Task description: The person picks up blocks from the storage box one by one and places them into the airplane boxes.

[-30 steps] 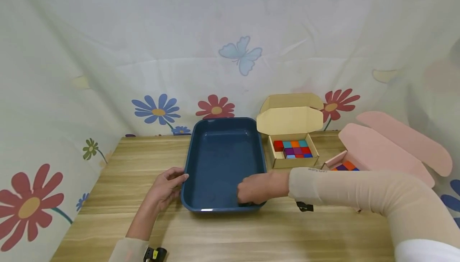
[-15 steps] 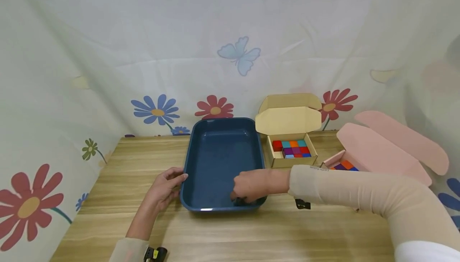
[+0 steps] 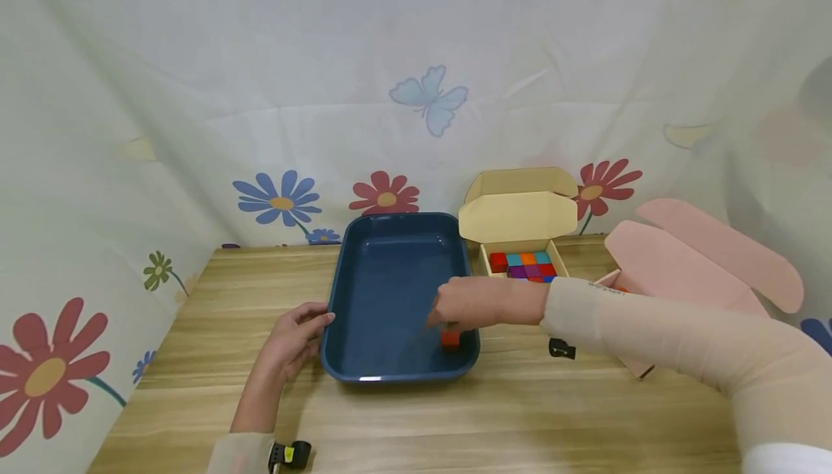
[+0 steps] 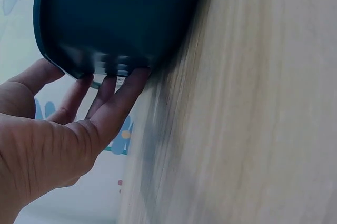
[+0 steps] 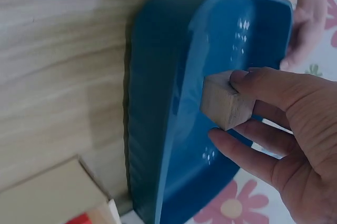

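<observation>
A deep blue tray point(image 3: 399, 286) lies on the wooden table in the head view. My left hand point(image 3: 295, 340) touches its left rim, the thumb at the edge; in the left wrist view its fingers point(image 4: 118, 105) lie nearly straight against the outer wall. Over the tray's near right part, my right hand point(image 3: 471, 302) pinches a wooden cube point(image 5: 224, 100) between thumb and fingers. The cube point(image 3: 451, 339) shows red in the head view and bare wood in the right wrist view. Some of its surface is hidden by the fingers.
Right of the tray stands an open yellow cardboard box point(image 3: 520, 220) holding several coloured cubes point(image 3: 529, 264). Farther right is an open pink box point(image 3: 682, 264), partly hidden under the right sleeve point(image 3: 663, 344). A floral cloth point(image 3: 312, 62) hangs behind the table.
My right hand has moved from the tray's near right corner backward, away from me, and the red cube has come into sight beneath it. The left hand stays at the rim.
</observation>
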`<state>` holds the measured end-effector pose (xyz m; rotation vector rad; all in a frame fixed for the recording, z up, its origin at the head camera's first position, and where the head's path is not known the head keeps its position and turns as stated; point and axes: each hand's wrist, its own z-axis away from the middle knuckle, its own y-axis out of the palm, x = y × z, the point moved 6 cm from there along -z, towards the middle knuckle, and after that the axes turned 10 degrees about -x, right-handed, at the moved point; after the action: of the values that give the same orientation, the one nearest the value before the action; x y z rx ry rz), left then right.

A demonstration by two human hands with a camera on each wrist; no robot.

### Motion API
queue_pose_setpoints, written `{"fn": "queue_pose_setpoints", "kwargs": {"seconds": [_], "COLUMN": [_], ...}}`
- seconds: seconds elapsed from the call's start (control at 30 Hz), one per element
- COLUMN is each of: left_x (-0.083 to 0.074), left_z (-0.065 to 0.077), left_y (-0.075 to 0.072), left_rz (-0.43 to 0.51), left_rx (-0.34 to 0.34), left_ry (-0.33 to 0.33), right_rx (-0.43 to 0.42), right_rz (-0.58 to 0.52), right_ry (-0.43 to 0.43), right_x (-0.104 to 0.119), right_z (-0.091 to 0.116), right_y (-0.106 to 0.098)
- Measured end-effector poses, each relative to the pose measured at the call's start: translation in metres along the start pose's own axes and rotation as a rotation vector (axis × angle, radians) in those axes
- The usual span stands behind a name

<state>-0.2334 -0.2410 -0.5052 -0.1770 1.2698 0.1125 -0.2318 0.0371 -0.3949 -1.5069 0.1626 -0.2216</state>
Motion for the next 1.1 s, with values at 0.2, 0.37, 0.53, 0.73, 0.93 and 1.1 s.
{"fn": "queue_pose_setpoints", "kwargs": {"seconds": [0.2, 0.37, 0.53, 0.73, 0.93, 1.1], "left_x": [0.0, 0.001, 0.002, 0.003, 0.004, 0.004], "left_z": [-0.001, -0.002, -0.002, -0.002, 0.0, 0.0], "left_y": [-0.001, -0.001, -0.001, -0.002, -0.001, -0.001], "left_rz": [0.008, 0.013, 0.014, 0.009, 0.019, 0.024], "left_rx": [-0.006, 0.002, 0.005, 0.006, 0.015, 0.012], "left_ry": [-0.002, 0.0, -0.001, -0.004, -0.008, -0.013], "right_rx": [-0.11, -0.187, -0.202, -0.213, -0.185, -0.151], "right_rz": [0.012, 0.044, 0.038, 0.032, -0.009, -0.051], "right_ry": [-0.046, -0.032, 0.082, 0.211, 0.275, 0.293], "right_x": [-0.019, -0.045, -0.078, -0.113, -0.14, -0.152], "right_z": [0.015, 0.031, 0.045, 0.062, 0.077, 0.085], "right_y": [-0.024, -0.043, -0.051, -0.05, -0.042, -0.034]}}
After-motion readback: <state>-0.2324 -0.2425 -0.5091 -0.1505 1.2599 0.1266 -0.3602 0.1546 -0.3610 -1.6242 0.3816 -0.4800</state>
